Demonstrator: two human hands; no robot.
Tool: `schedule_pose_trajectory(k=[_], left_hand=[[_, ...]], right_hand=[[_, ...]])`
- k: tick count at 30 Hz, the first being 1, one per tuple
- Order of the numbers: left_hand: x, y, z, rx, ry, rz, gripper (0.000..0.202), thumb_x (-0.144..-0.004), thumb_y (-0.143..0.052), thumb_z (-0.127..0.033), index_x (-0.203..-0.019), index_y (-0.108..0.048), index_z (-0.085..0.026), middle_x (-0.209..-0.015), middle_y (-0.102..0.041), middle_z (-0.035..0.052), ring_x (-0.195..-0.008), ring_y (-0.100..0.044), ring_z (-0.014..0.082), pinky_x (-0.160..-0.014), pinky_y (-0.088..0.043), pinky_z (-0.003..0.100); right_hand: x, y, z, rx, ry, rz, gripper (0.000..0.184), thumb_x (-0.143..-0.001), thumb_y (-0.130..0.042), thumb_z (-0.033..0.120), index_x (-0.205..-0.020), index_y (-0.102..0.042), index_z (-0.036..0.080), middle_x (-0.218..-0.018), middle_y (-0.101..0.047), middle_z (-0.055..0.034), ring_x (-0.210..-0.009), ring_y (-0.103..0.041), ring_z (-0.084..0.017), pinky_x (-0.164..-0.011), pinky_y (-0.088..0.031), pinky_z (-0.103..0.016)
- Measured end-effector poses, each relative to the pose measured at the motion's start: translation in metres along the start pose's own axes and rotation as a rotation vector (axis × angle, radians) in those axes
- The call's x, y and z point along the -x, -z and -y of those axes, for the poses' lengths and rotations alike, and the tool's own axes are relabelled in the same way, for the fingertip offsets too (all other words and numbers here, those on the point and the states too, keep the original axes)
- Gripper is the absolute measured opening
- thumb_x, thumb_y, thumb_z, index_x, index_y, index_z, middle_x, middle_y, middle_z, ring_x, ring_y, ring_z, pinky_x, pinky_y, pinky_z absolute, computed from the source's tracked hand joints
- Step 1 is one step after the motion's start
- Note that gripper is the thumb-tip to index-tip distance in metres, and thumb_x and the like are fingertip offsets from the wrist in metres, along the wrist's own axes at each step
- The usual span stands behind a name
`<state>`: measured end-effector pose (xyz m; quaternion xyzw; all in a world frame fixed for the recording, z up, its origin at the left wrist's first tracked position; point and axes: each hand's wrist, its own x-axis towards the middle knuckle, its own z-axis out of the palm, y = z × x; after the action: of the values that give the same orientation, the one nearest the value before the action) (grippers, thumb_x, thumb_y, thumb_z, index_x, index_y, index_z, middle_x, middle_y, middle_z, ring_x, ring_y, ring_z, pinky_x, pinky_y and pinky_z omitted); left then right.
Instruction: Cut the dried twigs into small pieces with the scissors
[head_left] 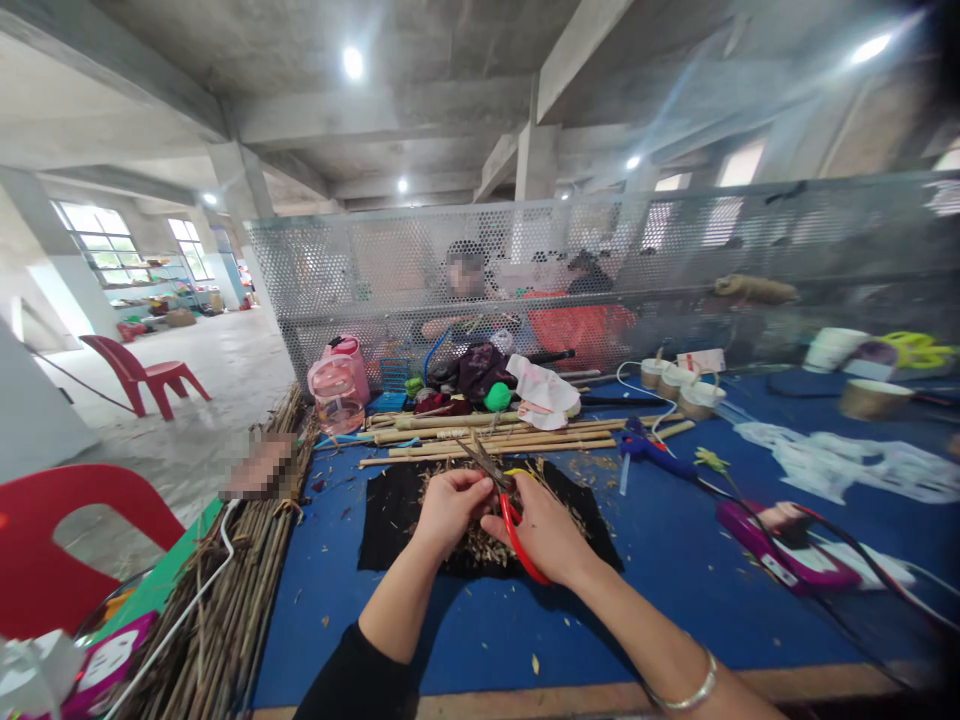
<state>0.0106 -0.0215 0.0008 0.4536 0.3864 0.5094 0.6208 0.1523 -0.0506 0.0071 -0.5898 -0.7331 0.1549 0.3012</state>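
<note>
My right hand is wrapped around the red handles of a pair of scissors. Their metal blades point up and to the left, just beyond my fingers. My left hand is closed in a pinch beside the blades; what lies between its fingertips is too small to make out. Both hands are over a black cloth spread on the blue table. Dry, straw-coloured plant clippings are scattered on the cloth beneath and around the hands.
Bamboo sticks lie behind the cloth. A bundle of brown stalks runs along the left edge. A blue glue gun and a purple power bank with cables lie right. A perforated metal screen closes the back; a person sits behind it.
</note>
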Motion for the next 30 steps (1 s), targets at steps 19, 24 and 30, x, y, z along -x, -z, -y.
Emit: schedule_pose_trajectory(k=[19, 24, 30], left_hand=[[0.001, 0.0, -0.002, -0.145, -0.133, -0.079, 0.042, -0.05, -0.079, -0.031, -0.085, -0.063, -0.013, -0.061, -0.059, -0.0013, -0.05, -0.048, 0.0068, -0.049, -0.035, 0.019], [0.001, -0.003, 0.0, -0.132, -0.033, -0.029, 0.04, -0.051, -0.079, -0.036, -0.08, -0.068, -0.011, -0.057, -0.059, -0.0009, -0.047, -0.043, 0.0052, -0.048, -0.031, 0.019], [0.003, -0.002, 0.001, -0.066, 0.046, 0.015, 0.04, -0.051, -0.08, -0.036, -0.08, -0.065, -0.011, -0.061, -0.06, 0.0, -0.048, -0.045, 0.0045, -0.046, -0.031, 0.017]], right_hand=[[-0.056, 0.008, -0.004, -0.574, 0.085, -0.126, 0.028, -0.071, -0.06, 0.044, -0.075, -0.051, 0.018, -0.069, -0.058, -0.0002, -0.064, -0.054, -0.015, -0.063, -0.044, -0.028], [-0.055, -0.015, -0.013, -1.016, -0.082, -0.082, 0.034, -0.065, -0.067, 0.047, -0.072, -0.051, 0.018, -0.06, -0.057, 0.0015, -0.05, -0.054, -0.013, -0.051, -0.046, -0.026], [-0.051, -0.023, -0.017, -1.187, -0.152, -0.062, 0.035, -0.063, -0.069, 0.048, -0.066, -0.055, 0.016, -0.05, -0.055, 0.0021, -0.045, -0.051, -0.011, -0.046, -0.042, -0.024]])
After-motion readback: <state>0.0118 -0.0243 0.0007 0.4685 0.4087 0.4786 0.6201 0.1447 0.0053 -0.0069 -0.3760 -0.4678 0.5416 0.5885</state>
